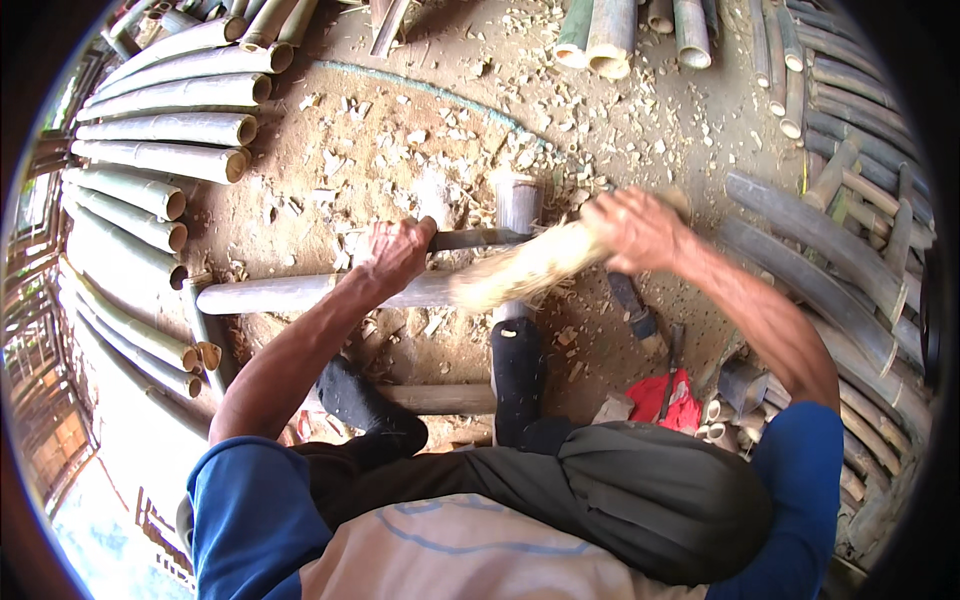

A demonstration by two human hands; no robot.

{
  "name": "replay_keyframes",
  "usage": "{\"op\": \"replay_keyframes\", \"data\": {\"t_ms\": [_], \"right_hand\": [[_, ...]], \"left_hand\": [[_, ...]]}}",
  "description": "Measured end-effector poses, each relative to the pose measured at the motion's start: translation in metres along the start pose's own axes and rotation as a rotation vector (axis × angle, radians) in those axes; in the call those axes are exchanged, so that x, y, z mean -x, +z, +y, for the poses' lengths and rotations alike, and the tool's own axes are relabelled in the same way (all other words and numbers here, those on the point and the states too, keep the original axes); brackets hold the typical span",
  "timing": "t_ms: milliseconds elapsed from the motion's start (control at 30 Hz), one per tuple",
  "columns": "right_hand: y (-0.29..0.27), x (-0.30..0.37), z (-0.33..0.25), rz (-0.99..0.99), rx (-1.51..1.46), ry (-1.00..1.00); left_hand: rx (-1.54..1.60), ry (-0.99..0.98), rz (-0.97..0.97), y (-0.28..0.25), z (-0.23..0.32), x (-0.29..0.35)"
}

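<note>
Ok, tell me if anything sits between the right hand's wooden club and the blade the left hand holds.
Nothing visible does. The club is blurred, just right of the blade held by the left hand; the right hand grips its far end.

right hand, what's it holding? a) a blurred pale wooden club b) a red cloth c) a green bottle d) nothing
a: the right hand grips a pale wooden club, blurred as in mid-swing, above the blade that the left hand holds on the bamboo pole.
</note>
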State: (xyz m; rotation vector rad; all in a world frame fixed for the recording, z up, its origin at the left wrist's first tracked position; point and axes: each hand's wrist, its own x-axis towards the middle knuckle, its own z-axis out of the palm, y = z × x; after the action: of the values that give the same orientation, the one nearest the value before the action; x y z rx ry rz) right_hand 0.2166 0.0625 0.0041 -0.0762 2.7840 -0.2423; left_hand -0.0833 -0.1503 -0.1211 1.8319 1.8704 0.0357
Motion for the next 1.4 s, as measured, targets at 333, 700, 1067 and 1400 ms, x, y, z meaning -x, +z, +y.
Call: {"op": "replay_keyframes", "data": {"t_ms": [333,700,1067,1400], "right_hand": [[-0.012,-0.011,0.006,0.006,0.006,0.040],[-0.017,-0.003,-0.026,0.508,-0.261,-0.332],[0.012,0.001,0.011,0.444,-0.108,-0.281],[0.017,0.002,0.037,0.149,-0.099,-0.129]], "left_hand": [[-0.002,-0.034,-0.025,0.010,-0.010,0.003],[0.015,-0.033,-0.007,0.007,-0.010,0.002],[0.026,-0.098,-0.127,0.001,0.001,-0.006],[-0.103,-0.037,-0.051,0.014,-0.010,-0.009]]}}
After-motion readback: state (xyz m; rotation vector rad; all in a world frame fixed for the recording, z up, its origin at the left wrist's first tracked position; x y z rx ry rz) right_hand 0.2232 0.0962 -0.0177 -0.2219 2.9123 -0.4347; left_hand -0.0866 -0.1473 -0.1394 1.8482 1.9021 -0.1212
